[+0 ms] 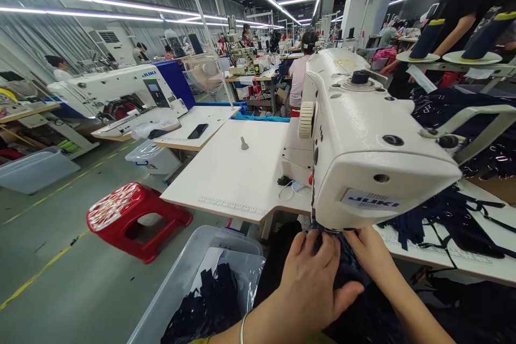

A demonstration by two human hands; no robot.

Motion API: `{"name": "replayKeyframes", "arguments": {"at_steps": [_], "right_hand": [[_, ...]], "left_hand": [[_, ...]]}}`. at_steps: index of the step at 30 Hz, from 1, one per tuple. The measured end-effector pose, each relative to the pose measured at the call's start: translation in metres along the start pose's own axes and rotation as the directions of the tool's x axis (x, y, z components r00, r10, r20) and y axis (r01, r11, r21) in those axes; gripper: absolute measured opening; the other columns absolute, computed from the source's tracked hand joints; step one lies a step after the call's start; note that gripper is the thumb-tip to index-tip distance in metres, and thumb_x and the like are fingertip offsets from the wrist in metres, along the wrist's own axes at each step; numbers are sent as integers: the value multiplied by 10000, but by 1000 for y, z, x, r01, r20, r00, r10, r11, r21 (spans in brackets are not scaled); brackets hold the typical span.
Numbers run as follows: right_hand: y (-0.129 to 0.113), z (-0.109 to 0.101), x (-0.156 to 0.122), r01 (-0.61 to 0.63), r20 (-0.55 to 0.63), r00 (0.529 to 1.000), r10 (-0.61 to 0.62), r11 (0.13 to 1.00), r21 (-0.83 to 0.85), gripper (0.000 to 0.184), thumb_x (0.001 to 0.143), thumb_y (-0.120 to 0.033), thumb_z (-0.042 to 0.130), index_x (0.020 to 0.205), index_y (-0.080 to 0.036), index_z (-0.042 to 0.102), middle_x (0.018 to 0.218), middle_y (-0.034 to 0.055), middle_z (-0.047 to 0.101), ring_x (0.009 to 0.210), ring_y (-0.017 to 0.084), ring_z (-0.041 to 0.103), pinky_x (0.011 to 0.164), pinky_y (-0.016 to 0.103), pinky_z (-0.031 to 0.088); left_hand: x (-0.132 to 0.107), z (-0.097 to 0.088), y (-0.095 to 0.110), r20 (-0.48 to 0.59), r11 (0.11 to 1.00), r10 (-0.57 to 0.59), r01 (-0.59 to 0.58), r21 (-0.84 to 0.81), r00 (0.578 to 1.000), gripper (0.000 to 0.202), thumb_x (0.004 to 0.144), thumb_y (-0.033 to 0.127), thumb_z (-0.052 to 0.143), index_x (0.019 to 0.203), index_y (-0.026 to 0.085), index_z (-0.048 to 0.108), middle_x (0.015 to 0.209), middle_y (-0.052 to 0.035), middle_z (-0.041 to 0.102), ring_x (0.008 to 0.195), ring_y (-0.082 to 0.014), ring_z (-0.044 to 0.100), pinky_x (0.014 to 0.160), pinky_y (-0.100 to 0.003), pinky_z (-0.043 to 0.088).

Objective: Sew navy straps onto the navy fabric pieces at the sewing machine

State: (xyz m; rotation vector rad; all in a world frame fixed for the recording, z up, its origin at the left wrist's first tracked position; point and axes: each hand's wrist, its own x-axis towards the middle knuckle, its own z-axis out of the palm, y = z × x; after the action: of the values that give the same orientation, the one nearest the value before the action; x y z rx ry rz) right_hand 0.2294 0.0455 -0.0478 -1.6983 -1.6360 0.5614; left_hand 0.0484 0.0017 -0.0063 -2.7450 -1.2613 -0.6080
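Note:
A white JUKI sewing machine (382,166) leans large over the work, its head hiding the needle area. Gathered under its front end is dark navy fabric (347,271), which hangs down toward my lap. My left hand (308,282) presses bent fingers onto the fabric, with the thumb stretched out to the right. Close by on the right, my right hand (370,251) holds the same fabric at the machine's lower edge. The fingertips of both hands are partly hidden by the machine head and cloth.
Navy strips lie in a plastic bin (193,258) at my lower left. A red stool (135,215) stands beyond it. On the white table (229,172) lies a small grey metal piece (244,143). Navy straps (447,220) cover the right side. A person (463,21) stands at upper right.

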Motion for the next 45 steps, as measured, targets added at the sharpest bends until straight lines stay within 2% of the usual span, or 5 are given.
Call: {"name": "replayKeyframes", "arguments": {"at_steps": [2,10,13,28,45], "right_hand": [[-1,-1,-1,-20,-1,1000,20,1000,24,280,869,-434,400,677,-251,489,598,33,604,631,225,617,624,308,463],[-14,-6,-19,-12,77,997,-3,982,189,238,919,-468,415,906,-240,478,703,-6,523,724,203,577,661,302,460],[-13,-4,-21,-25,73,997,10,977,210,240,921,-473,410,934,-240,465,711,-13,497,676,190,547,655,304,456],[-9,-1,-6,-179,16,984,178,982,56,219,775,-470,410,757,-255,449,898,143,653,1071,366,572,837,453,429],[-11,-2,-5,-156,32,987,157,987,-25,360,828,-467,390,984,-198,570,873,123,694,853,329,654,649,359,453]], "left_hand": [[-2,-1,0,11,1000,-2,2,-3,1000,611,939,583,362,1370,159,445,1301,-75,559,1194,-297,461,1019,-424,317],[-10,0,-12,-3,998,50,-50,46,999,402,964,202,371,1354,170,459,1322,-35,544,1202,-208,441,1026,-347,262],[-13,4,-13,-29,985,155,-152,86,988,402,1001,230,323,1385,185,430,1339,-11,537,1209,-180,427,1017,-331,258],[-8,15,7,-86,964,23,1,266,996,406,951,226,419,1339,132,495,1282,-31,563,1165,-195,439,947,-361,310],[-5,15,10,-101,962,10,18,271,995,417,930,211,468,1333,110,498,1273,-46,561,1163,-210,443,935,-359,320]]}}
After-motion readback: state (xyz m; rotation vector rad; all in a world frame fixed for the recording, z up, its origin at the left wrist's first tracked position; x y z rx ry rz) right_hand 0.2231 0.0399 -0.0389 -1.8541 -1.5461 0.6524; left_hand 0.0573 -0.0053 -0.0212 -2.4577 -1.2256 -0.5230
